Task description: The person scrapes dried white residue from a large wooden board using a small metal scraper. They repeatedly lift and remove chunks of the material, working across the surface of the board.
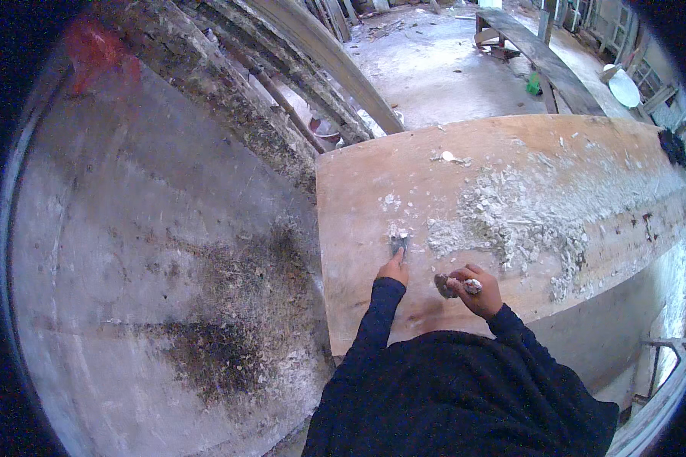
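My left hand (393,271) is closed on a small scraper (399,243), its dark blade against the wooden board (358,198). White crumbs lie at the blade's far edge. To the right, my right hand (481,291) wraps round the pale, smeared handle of a short tool (443,286) with a dark, wide head. Whether that head is a brush or a blade I cannot tell. It hangs over or rests on the board, a little right of my left hand. A broad heap of white flakes (510,217) lies beyond my right hand.
A stained grey wall or panel (129,228) rises on the left. Old wooden beams (320,68) lean behind the board. Farther back stand a long plank bench (537,57) and a green item (534,84). A black bundle (672,147) lies at the board's right end.
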{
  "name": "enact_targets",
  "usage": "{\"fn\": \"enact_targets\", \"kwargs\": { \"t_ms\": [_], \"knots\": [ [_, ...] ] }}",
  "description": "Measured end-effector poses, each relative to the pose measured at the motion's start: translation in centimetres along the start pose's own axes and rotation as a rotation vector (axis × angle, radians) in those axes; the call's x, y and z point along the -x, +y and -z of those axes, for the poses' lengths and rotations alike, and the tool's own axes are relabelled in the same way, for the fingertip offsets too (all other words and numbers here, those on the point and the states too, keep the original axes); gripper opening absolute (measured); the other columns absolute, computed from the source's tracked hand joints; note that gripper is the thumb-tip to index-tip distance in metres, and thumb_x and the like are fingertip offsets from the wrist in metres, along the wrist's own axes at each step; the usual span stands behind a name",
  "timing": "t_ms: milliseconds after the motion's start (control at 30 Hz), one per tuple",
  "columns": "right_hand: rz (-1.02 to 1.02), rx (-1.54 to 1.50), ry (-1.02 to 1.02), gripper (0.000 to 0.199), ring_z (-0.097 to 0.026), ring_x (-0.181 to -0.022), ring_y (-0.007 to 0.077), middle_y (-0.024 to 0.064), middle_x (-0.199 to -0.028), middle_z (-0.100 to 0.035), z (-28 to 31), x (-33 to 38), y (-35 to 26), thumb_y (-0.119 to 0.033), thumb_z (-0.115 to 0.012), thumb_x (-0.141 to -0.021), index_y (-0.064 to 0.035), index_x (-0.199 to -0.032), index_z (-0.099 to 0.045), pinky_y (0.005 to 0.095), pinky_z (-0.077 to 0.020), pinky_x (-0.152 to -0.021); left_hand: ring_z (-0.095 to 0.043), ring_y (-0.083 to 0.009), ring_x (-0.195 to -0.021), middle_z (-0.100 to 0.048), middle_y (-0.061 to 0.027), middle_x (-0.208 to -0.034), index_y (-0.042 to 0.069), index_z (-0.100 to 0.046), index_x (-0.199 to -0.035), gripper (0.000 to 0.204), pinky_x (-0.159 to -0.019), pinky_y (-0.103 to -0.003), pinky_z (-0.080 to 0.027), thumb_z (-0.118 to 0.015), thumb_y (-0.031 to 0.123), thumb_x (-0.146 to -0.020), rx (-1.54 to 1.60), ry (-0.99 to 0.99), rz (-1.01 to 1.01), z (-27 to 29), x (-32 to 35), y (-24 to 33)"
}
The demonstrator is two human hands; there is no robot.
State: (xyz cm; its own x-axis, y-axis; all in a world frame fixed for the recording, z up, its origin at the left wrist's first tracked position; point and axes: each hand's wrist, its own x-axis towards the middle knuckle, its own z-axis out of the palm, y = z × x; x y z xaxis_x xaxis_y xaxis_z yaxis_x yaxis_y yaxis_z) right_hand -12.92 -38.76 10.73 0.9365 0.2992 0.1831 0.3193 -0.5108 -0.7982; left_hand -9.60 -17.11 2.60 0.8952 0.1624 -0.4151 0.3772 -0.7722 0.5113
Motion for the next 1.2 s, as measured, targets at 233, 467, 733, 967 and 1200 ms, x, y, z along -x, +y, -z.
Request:
{"fn": "enact_targets", "kwargs": {
  "t_ms": [233, 467, 733, 967, 1200],
  "knots": [
    [-0.009, 0.014, 0.020, 0.016, -0.059, -0.065, 0.0279, 0.0082, -0.076, -0.059, 0.2, 0.0, 0.3, -0.028, -0.059, -0.080, -0.0121, -0.082, -0.062, 0.0342, -0.0472, -0.055, -0.057, -0.0389, -0.085, -0.057, -0.0262, -0.094, 0.020, -0.040, -0.128, 0.049, -0.077, -0.044, -0.045, -0.046, 0.024, -0.079, -0.036, -0.065, -0.032, -0.7, 1.6, 0.1],
    [-0.031, -0.047, 0.089, 0.015, -0.059, -0.065, 0.0255, 0.0093, -0.076, -0.060, -0.6, -1.2, 0.0, -0.023, -0.063, -0.078, -0.0080, -0.080, -0.062, 0.0313, -0.0469, -0.056, -0.056, -0.0387, -0.089, -0.057, -0.0233, -0.098, 0.020, -0.040, -0.127, 0.049, -0.079, -0.042, -0.045, -0.047, 0.025, -0.078, -0.004, 0.022, -0.034, -0.2, -3.3, 0.4],
    [-0.256, -0.455, 0.023, 0.016, -0.055, -0.060, 0.0115, 0.0039, -0.068, -0.060, -5.6, -6.0, 2.2, -0.019, -0.069, -0.073, -0.0060, -0.078, -0.062, 0.0259, -0.0445, -0.054, -0.060, -0.0337, -0.079, -0.061, -0.0205, -0.092, 0.013, -0.029, -0.133, 0.063, -0.071, -0.039, -0.047, -0.053, 0.029, -0.078, 0.068, 0.280, -0.425, 4.0, 3.5, -5.8],
    [-0.117, -0.153, -0.107, 0.016, -0.055, -0.052, 0.0115, 0.0060, -0.059, -0.058, -14.2, -14.5, 7.3, -0.019, -0.067, -0.074, -0.0047, -0.077, -0.061, 0.0278, -0.0444, -0.049, -0.056, -0.0165, -0.055, -0.058, -0.0123, -0.075, 0.013, -0.030, -0.133, 0.063, -0.051, -0.030, -0.047, -0.059, 0.023, -0.078, 0.311, 0.020, 0.104, 7.0, 7.3, -5.8],
    [-0.067, -0.100, 0.304, 0.019, -0.054, -0.055, 0.0091, 0.0032, -0.063, -0.059, -5.0, -15.2, 12.5, -0.016, -0.069, -0.072, -0.0023, -0.071, -0.057, 0.0230, -0.0425, -0.051, -0.061, -0.0265, -0.061, -0.060, -0.0184, -0.082, 0.018, -0.033, -0.132, 0.059, -0.062, -0.036, -0.048, -0.056, 0.030, -0.079, 0.283, -0.051, 0.126, 5.5, 7.6, -6.6]
  ]
}}
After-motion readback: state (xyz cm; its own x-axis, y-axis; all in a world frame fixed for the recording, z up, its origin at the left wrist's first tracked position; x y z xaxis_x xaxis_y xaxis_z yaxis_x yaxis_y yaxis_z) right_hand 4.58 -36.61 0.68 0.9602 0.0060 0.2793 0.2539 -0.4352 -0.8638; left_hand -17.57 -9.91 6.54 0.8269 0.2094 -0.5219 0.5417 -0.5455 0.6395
